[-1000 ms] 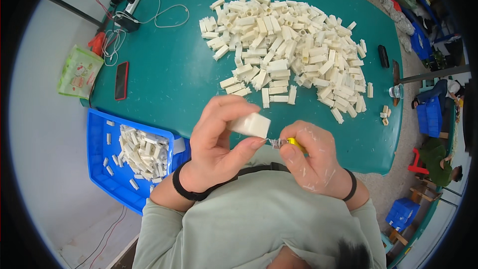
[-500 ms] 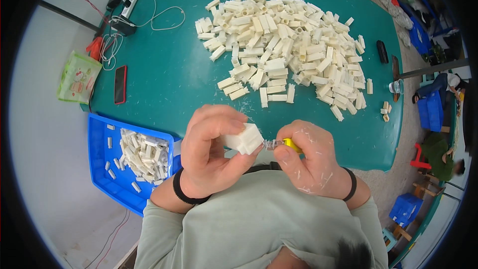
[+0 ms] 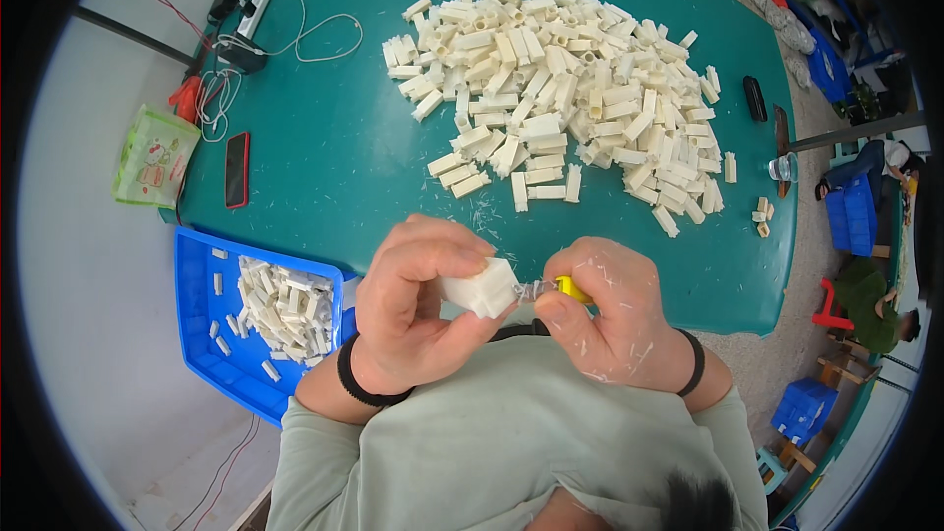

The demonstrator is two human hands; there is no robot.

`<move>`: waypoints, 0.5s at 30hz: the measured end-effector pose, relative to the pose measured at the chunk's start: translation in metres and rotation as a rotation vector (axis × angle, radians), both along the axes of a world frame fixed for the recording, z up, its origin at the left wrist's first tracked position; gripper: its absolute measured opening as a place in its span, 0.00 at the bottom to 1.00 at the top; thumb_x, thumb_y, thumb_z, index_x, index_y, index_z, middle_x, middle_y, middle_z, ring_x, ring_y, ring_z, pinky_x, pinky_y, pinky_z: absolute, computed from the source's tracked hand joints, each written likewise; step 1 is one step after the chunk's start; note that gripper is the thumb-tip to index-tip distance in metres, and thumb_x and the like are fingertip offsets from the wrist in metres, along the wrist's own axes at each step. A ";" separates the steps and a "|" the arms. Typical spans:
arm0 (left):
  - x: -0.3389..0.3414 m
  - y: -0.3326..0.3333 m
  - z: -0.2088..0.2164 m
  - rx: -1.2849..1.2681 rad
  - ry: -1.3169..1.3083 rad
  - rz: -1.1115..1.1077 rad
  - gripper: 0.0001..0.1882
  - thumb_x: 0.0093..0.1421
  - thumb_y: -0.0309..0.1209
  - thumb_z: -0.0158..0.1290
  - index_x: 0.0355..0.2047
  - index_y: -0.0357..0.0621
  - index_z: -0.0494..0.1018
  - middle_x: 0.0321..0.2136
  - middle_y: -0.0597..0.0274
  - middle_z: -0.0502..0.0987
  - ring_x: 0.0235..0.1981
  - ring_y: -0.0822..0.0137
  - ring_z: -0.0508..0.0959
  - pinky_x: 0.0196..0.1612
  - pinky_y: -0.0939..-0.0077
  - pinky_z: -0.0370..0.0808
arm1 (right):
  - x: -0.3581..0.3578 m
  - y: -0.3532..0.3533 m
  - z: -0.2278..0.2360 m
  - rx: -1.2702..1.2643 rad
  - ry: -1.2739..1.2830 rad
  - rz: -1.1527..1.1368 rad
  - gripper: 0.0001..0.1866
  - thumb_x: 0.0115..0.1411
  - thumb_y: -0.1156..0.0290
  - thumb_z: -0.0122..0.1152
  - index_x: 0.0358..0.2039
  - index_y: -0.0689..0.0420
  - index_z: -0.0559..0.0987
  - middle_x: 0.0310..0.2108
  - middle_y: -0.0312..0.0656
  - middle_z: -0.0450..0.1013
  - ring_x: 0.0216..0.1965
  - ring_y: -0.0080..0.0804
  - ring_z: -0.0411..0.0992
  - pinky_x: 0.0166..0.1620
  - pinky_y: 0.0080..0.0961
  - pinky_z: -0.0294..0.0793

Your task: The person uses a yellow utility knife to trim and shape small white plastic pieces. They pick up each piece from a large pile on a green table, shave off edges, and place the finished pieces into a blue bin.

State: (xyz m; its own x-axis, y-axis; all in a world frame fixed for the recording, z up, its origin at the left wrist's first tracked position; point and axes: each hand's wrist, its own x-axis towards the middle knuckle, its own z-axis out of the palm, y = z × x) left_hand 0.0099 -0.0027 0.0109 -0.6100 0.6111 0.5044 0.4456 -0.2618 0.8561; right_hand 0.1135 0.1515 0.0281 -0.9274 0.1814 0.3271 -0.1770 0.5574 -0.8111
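Between thumb and fingers my left hand [image 3: 418,290] grips a white rectangular plastic part [image 3: 480,287], its far end tilted toward the right. My right hand [image 3: 612,310] is closed around a small yellow-handled blade tool [image 3: 574,288]. The tool's thin metal tip meets the right-hand edge of the part, with curled white shavings clinging there; the exact contact is too small to tell. More shavings stick to the back of my right hand. Farther off lies a large pile of similar cream-white parts [image 3: 551,69].
A blue bin [image 3: 211,359] at the left holds several smaller white pieces. On the green table [image 3: 334,138] are a phone [image 3: 237,169], a power strip [image 3: 254,15] with cables, a black case [image 3: 754,98] and a cup [image 3: 783,169]. Another person [image 3: 870,310] sits far right.
The white part has turned slightly and dropped a little in my left hand. My right hand and the tool have hardly moved.
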 end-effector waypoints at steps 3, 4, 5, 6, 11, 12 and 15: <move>0.000 -0.003 -0.001 -0.043 0.013 -0.025 0.23 0.43 0.17 0.61 0.38 0.41 0.65 0.35 0.56 0.71 0.34 0.67 0.72 0.35 0.77 0.69 | 0.000 0.000 0.000 0.015 0.008 -0.007 0.12 0.54 0.65 0.61 0.24 0.59 0.71 0.17 0.40 0.68 0.16 0.36 0.65 0.19 0.26 0.62; 0.000 -0.004 -0.001 -0.061 0.017 -0.036 0.23 0.43 0.18 0.60 0.39 0.42 0.64 0.35 0.56 0.70 0.35 0.67 0.71 0.36 0.77 0.69 | 0.000 0.000 0.000 0.019 0.010 -0.010 0.12 0.54 0.65 0.61 0.24 0.59 0.71 0.17 0.40 0.68 0.16 0.36 0.66 0.19 0.26 0.62; 0.001 -0.004 -0.001 -0.065 0.009 -0.032 0.22 0.43 0.18 0.60 0.38 0.42 0.65 0.35 0.56 0.70 0.35 0.67 0.71 0.35 0.77 0.69 | 0.001 0.001 0.000 0.024 0.009 -0.013 0.12 0.54 0.65 0.61 0.24 0.59 0.71 0.17 0.40 0.68 0.17 0.37 0.66 0.19 0.26 0.62; 0.003 -0.004 -0.001 -0.069 0.001 -0.028 0.22 0.44 0.18 0.60 0.38 0.42 0.65 0.35 0.56 0.70 0.34 0.67 0.71 0.35 0.76 0.69 | 0.001 0.001 0.001 0.030 0.008 -0.016 0.12 0.54 0.66 0.61 0.24 0.59 0.71 0.17 0.41 0.67 0.17 0.37 0.66 0.19 0.27 0.62; 0.007 -0.001 0.004 -0.054 0.107 -0.180 0.18 0.43 0.19 0.62 0.36 0.39 0.70 0.32 0.55 0.75 0.31 0.62 0.75 0.35 0.73 0.70 | -0.001 0.001 -0.002 -0.029 -0.028 -0.109 0.11 0.56 0.67 0.59 0.24 0.61 0.71 0.17 0.43 0.66 0.17 0.38 0.64 0.21 0.28 0.62; 0.012 0.001 0.007 -0.047 0.115 -0.263 0.18 0.43 0.20 0.62 0.35 0.40 0.71 0.32 0.55 0.75 0.30 0.61 0.75 0.36 0.73 0.71 | -0.002 0.003 -0.001 -0.057 -0.084 -0.130 0.11 0.56 0.68 0.58 0.25 0.61 0.70 0.17 0.43 0.66 0.17 0.38 0.64 0.21 0.28 0.62; -0.004 0.002 0.007 -0.153 0.040 -0.200 0.17 0.47 0.23 0.59 0.39 0.38 0.71 0.36 0.54 0.75 0.35 0.61 0.74 0.38 0.71 0.71 | 0.000 0.005 0.001 -0.139 -0.156 -0.127 0.10 0.58 0.68 0.56 0.25 0.61 0.71 0.17 0.43 0.65 0.17 0.37 0.63 0.21 0.27 0.62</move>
